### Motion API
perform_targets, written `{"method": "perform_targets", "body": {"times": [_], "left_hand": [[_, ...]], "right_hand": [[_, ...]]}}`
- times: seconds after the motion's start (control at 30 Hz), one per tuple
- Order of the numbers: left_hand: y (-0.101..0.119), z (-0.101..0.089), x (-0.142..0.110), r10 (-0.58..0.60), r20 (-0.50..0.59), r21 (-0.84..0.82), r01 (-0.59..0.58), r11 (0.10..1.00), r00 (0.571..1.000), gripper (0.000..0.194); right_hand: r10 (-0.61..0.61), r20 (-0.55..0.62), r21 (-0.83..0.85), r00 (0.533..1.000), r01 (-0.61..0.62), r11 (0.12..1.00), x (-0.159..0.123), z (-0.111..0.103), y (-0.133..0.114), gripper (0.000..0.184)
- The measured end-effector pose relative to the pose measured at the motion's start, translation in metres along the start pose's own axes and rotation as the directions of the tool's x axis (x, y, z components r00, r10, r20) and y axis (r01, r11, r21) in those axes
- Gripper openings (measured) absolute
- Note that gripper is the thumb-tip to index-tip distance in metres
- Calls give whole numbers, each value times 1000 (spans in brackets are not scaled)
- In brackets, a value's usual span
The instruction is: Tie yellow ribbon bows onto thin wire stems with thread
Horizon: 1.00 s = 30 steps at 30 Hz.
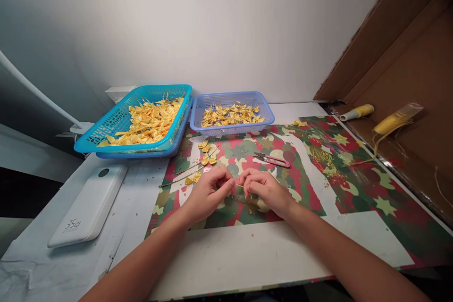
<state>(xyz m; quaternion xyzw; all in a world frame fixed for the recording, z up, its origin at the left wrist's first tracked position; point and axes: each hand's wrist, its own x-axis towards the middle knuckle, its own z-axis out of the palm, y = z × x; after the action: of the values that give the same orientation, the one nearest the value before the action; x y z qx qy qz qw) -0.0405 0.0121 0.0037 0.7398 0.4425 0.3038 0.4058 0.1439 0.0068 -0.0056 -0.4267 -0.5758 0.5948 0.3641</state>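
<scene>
My left hand (212, 191) and my right hand (265, 191) meet above the patterned sheet, fingers pinched. Between their fingertips runs a short stretch of thin yellow cord (240, 185), gripped from both sides. My fingers cover the rest of it. Just left of my left hand lie several small yellow ribbon bows (208, 159), some by thin dark gold strands (184, 178). Pink-handled thread snips (272, 159) rest beyond my right hand, blades pointing left.
A turquoise basket (81, 144) full of yellow bows sits at back left, stacked on a blue one. Beside it stands a periwinkle basket (231, 130) of bows. A white power bank (87, 207) lies left. Yellow thread scraps (327, 163) and spools (398, 120) are on the right.
</scene>
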Motion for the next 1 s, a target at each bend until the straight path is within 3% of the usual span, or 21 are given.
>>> {"method": "perform_targets", "body": {"times": [0.5,1.0], "left_hand": [[-1,-4,3,-67,-109,39,72,997,992,26],[1,-6,5,-76,-129,31,81,996,989,25]], "right_hand": [[-8,-15,-40,1000,7,999,-1,-1,-1,27],[-13,-23,-56,1000,12,998,-1,-2,-1,26]]}}
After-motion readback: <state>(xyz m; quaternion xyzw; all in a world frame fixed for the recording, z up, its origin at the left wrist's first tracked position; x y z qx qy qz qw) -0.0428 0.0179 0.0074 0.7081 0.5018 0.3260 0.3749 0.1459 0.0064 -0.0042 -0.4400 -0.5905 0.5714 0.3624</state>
